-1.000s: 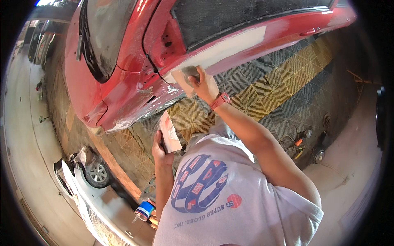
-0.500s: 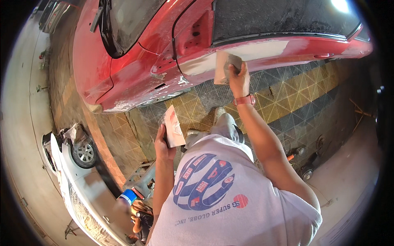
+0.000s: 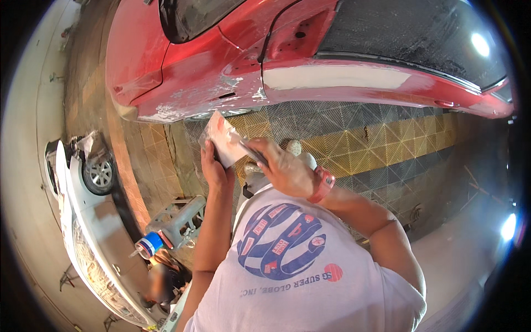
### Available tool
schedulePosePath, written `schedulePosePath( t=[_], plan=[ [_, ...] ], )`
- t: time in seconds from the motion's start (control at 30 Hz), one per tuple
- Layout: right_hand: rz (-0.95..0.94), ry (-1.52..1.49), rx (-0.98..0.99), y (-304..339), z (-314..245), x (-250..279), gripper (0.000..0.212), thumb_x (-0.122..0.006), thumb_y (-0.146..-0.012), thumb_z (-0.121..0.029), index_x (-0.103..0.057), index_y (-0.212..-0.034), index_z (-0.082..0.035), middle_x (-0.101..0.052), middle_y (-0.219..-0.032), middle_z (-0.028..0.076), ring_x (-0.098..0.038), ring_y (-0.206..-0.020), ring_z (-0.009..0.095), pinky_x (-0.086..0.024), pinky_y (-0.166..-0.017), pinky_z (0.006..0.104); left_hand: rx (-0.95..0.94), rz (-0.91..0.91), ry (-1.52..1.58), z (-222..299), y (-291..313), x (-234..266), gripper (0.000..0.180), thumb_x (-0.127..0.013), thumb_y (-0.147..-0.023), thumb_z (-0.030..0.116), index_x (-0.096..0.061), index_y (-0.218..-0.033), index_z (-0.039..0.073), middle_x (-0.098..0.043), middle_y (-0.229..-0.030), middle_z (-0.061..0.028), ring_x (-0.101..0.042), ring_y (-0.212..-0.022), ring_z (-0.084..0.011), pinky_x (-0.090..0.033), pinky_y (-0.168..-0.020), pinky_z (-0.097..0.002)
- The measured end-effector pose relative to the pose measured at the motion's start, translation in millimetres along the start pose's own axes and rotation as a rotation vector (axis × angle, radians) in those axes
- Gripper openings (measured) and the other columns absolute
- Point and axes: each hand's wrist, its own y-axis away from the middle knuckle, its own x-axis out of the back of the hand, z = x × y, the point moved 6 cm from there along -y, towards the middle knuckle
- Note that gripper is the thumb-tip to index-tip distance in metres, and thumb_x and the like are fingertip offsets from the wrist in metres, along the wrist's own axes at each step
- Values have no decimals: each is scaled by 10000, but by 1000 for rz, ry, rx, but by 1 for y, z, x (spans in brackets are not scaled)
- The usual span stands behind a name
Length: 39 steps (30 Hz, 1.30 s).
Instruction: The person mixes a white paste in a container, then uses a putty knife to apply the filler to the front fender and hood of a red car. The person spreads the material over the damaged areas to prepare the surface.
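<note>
My left hand (image 3: 214, 167) is closed on a flat putty board (image 3: 225, 145), held tilted in front of my body. Pale filler and a pinkish smear lie on its face. Against that board, my right hand (image 3: 285, 170) grips a thin putty spreader (image 3: 253, 152), seen nearly edge-on with its tip at the filler. Beyond both hands stands a red car (image 3: 193, 66). Along its door, below the window, runs a long cream filler patch (image 3: 337, 77). Bare, scuffed spots mark the fender near the wheel arch.
A light-coloured car (image 3: 91, 210) with wrapped parts stands at the left. Closer to me are a grey step stool (image 3: 185, 220), a blue-banded can (image 3: 149, 244) and another person (image 3: 163, 279), low down. Yellow and black floor tiles (image 3: 381, 145) run beside the red car.
My right hand has come away from the red car's door, down and left, bringing the spreader to the board. The whole filler patch now shows. My view has shifted slightly.
</note>
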Motion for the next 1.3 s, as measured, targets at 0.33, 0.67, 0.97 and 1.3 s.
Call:
schedulePosePath(
  t=[0.33,0.67,0.97,1.3],
  plan=[
    [38,751,-33,6,32,51,617,-664,-935,-181,-593,-1538,-288,-517,-1518,123,-516,-1438,443,-441,-1195,635,-22,-323,-458,-5,20,-15,477,-585,-1161,333,-551,-1511,11,-661,-1378,-61,-608,-1233,-143,-483,-1093,-319],
    [-213,821,122,41,-45,-65,652,-658,-909,-68,-662,-1477,-388,-551,-1549,98,-419,-1569,382,-216,-1320,689,-157,11,-68,8,-16,89,403,-602,-1144,328,-608,-1375,-2,-691,-1337,-137,-697,-1190,-259,-567,-1051,-423],
    [-83,666,29,69,-36,-103,689,-654,-924,-55,-508,-1574,-230,-521,-1468,207,-580,-1367,462,-545,-1119,524,176,-393,52,4,40,76,414,-612,-1134,291,-563,-1454,33,-689,-1374,-111,-704,-1209,-233,-590,-1033,-404],
    [511,-348,-827,226,109,-99,640,-655,-1024,-78,-396,-1609,-86,-585,-1417,189,-715,-1120,358,-667,-905,430,511,-218,-20,-91,22,213,429,-590,-1134,311,-575,-1470,44,-699,-1397,-96,-681,-1262,-248,-540,-1105,-414]
  ],
)
